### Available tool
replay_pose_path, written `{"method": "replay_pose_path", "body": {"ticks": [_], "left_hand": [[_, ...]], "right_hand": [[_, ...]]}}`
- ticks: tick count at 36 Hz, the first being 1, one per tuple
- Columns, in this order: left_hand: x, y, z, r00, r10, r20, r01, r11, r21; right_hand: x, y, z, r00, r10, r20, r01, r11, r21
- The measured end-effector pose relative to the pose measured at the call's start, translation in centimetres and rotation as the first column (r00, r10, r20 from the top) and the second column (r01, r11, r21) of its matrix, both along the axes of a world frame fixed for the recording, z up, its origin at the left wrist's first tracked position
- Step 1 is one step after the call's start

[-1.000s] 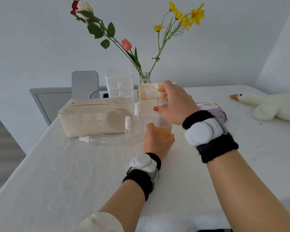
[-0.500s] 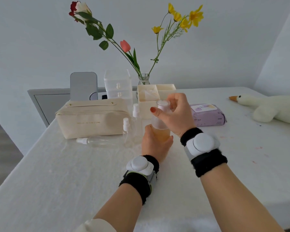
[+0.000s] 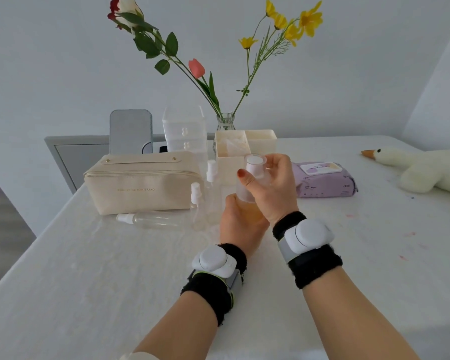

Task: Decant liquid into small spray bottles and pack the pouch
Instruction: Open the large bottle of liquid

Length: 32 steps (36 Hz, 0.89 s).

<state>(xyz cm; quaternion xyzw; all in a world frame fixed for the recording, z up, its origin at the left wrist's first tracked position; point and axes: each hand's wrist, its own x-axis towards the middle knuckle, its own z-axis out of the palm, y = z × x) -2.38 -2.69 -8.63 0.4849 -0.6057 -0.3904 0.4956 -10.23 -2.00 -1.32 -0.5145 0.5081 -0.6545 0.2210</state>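
Our left hand curls round the lower half of the frosted bottle of amber liquid, upright at mid-surface. Our right hand pinches its clear cap between thumb and fingers. Small spray bottles sit just left, before the cream pouch.

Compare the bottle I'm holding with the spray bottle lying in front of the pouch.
The held bottle stands upright, gripped by the left hand low and the right hand near its top; the lying spray bottle rests on its side, untouched. The held bottle is frosted and holds amber liquid; the lying spray bottle is clear and looks empty. Both have pale tops.
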Motion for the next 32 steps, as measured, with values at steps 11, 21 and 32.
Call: {"method": "replay_pose_path", "body": {"ticks": [11,21,32], "left_hand": [[0.08,0.09,0.08,1.000,-0.008,-0.027,0.008,1.000,0.001],[0.16,0.22,0.27,1.000,-0.009,-0.014,0.009,1.000,0.023],[0.11,0.24,0.30,1.000,-0.007,-0.015,0.007,1.000,0.019]], "right_hand": [[0.02,-0.17,-0.66,0.992,0.095,0.085,-0.092,0.995,-0.043],[-0.13,-0.16,-0.65,0.987,0.115,0.112,-0.109,0.992,-0.060],[-0.14,-0.35,-0.56,0.994,0.078,0.081,-0.074,0.996,-0.056]]}}
